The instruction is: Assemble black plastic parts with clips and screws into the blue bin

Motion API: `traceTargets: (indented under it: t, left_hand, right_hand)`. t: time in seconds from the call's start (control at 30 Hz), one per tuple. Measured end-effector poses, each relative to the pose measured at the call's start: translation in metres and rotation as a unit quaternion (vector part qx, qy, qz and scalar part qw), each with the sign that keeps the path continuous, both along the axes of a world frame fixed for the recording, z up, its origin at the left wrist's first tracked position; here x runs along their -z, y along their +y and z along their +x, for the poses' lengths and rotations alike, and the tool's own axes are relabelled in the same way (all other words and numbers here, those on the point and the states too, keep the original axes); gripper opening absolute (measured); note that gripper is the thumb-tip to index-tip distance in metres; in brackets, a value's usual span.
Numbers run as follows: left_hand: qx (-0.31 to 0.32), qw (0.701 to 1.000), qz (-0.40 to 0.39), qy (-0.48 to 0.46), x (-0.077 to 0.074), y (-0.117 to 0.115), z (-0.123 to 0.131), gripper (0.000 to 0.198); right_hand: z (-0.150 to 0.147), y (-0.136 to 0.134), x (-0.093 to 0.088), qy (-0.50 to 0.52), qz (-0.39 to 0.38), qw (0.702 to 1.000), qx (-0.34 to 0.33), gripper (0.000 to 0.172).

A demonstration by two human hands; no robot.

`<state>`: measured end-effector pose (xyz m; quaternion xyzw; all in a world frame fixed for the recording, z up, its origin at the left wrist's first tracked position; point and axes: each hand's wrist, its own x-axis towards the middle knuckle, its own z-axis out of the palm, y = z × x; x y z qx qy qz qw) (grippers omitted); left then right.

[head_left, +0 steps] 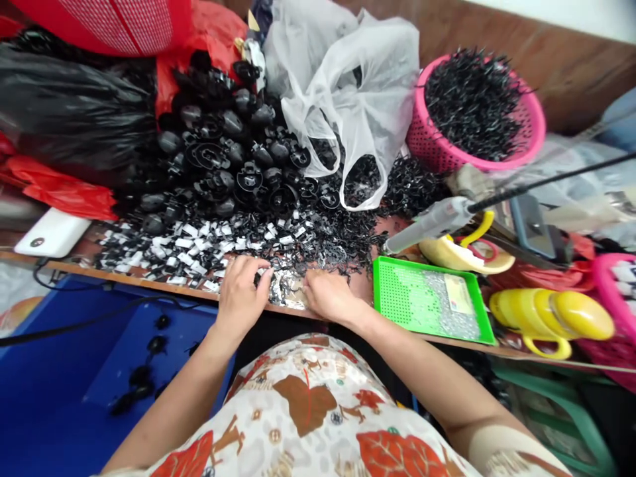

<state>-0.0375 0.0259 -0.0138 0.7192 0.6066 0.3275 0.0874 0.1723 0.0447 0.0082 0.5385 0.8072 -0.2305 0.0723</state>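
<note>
At the front edge of the bench, my left hand is curled, thumb and forefinger close around what looks like a small black plastic part. My right hand rests low on the bench a short way to the right, its fingers bent together; whatever is in them is hidden. Between the two hands lie small black plastic pieces on a shiny patch. Beyond my left hand spreads a heap of small white-and-black parts. Behind it rises a pile of round black plastic housings.
A green tray holding tiny clear pieces lies right of my right hand. An electric screwdriver hangs above it. Farther right is a yellow bottle. A pink basket stands behind. A blue bin sits below left.
</note>
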Motion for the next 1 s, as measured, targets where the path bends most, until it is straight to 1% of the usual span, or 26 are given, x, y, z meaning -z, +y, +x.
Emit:
traceTargets:
  t: [0.1,0.2,0.27,0.33,0.4,0.47,0.53,0.6,0.67,0.73,0.77,0.83,0.9,0.93,0.97,1.0]
  left_hand:
    - [-0.010,0.999,0.017,0.043,-0.004,0.026,0.006,0.015]
    - [-0.004,0.996,0.022,0.085,-0.011,0.055,0.026,0.016]
    - [0.009,0.993,0.015,0.115,-0.012,0.073,0.043,0.017]
    - [0.019,0.988,-0.003,0.156,-0.010,0.087,0.059,0.019]
    - [0.028,0.981,-0.021,0.192,-0.006,0.096,0.070,0.023]
    - [0.035,0.980,-0.029,0.192,-0.001,0.099,0.075,0.026]
    - [0.038,0.989,-0.021,0.144,-0.001,0.096,0.073,0.023]
    - [0.044,0.997,0.003,0.068,-0.006,0.086,0.066,0.017]
    - [0.071,0.997,0.043,-0.001,-0.011,0.071,0.057,0.014]
    - [0.122,0.989,0.080,-0.036,-0.013,0.053,0.051,0.014]
    - [0.160,0.982,0.089,-0.039,-0.011,0.043,0.049,0.015]
    - [0.244,0.967,0.077,-0.018,-0.002,0.027,0.046,0.022]
    - [0.296,0.954,0.044,0.012,0.008,0.015,0.045,0.031]
    - [0.302,0.953,0.031,0.017,0.011,0.010,0.045,0.035]
    - [0.292,0.956,0.022,0.013,0.012,0.007,0.044,0.037]
    - [0.269,0.963,0.017,0.002,0.012,0.004,0.043,0.037]
  right_hand:
    - [0.013,-0.004,-0.003,0.043,0.022,0.999,-0.006,0.018]
    - [0.029,-0.013,0.003,0.138,0.061,0.988,0.035,0.013]
    - [0.038,-0.022,0.014,0.203,0.083,0.973,0.069,0.012]
    - [0.045,-0.032,0.027,0.254,0.113,0.957,0.079,0.017]
    - [0.050,-0.041,0.039,0.282,0.138,0.946,0.078,0.018]
    - [0.054,-0.048,0.047,0.294,0.153,0.939,0.086,0.017]
    - [0.057,-0.052,0.050,0.301,0.170,0.933,0.102,0.017]
    - [0.059,-0.053,0.049,0.309,0.189,0.925,0.114,0.018]
    - [0.061,-0.053,0.049,0.323,0.201,0.917,0.121,0.018]
    - [0.061,-0.051,0.048,0.337,0.206,0.910,0.127,0.017]
    - [0.061,-0.051,0.049,0.340,0.209,0.908,0.131,0.017]
    - [0.060,-0.049,0.050,0.337,0.213,0.907,0.137,0.017]
    - [0.058,-0.048,0.051,0.329,0.213,0.909,0.141,0.017]
    - [0.058,-0.048,0.052,0.327,0.210,0.910,0.143,0.017]
    - [0.057,-0.048,0.053,0.327,0.205,0.911,0.149,0.017]
    - [0.057,-0.048,0.054,0.330,0.198,0.910,0.157,0.017]
